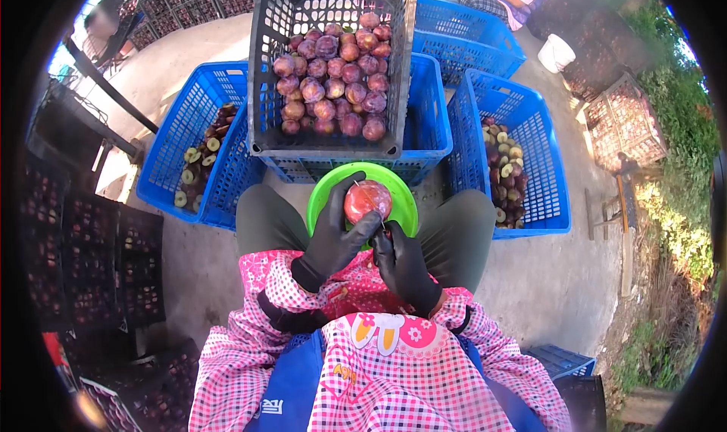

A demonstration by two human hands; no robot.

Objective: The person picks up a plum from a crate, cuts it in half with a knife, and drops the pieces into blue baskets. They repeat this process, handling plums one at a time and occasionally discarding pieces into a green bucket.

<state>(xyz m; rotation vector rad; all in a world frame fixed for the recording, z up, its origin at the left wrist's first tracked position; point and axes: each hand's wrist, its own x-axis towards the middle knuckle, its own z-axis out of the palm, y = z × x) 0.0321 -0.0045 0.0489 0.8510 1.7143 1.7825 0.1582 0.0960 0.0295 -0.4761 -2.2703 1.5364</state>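
Between gloved hands — red plum, over green bowl

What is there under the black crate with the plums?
A blue crate is under the black crate, showing at its right and front. The rest is covered, so I cannot tell what it holds there.

Bowl before raised crate, baskets either side

Opens from above into the left blue crate and right blue crate; narrows between the knees; meets the black crate straight ahead.
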